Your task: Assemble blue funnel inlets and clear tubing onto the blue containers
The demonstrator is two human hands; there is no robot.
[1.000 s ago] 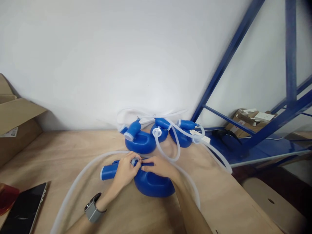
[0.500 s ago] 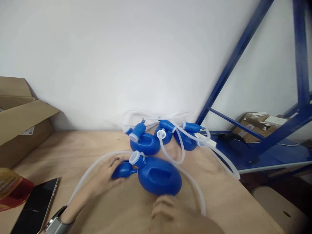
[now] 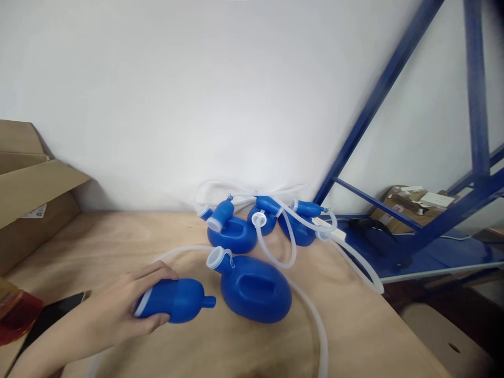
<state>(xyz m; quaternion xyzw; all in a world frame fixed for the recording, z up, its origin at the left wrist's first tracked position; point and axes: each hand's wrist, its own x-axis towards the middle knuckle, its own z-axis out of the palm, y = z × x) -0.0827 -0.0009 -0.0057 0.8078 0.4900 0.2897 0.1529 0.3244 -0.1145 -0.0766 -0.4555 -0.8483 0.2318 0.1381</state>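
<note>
My left hand [image 3: 136,296] is closed around a blue plastic funnel cup [image 3: 179,299], its pale rim toward my palm and its narrow spout pointing right. The cup is held above the wooden table. Just right of the spout lies a blue plastic urinal bottle [image 3: 255,289] on its side, with a moulded grip and a whitish cap on its short neck. A clear hose [image 3: 317,315] curves round behind this bottle and down its right side. Another stretch of hose passes behind my left hand. My right hand is out of the picture.
Several similar blue bottles [image 3: 232,236], funnel cups [image 3: 222,212] and looped hoses [image 3: 293,247] cluster against the white wall. Left are an open cardboard box [image 3: 43,194], a phone [image 3: 53,315] and a red-and-amber container [image 3: 19,315]. A blue metal frame [image 3: 378,105] stands right.
My left hand has lifted the funnel cup and brought it nearer, turning it so the spout shows plainly. My right hand has left the view from beside the bottle.
</note>
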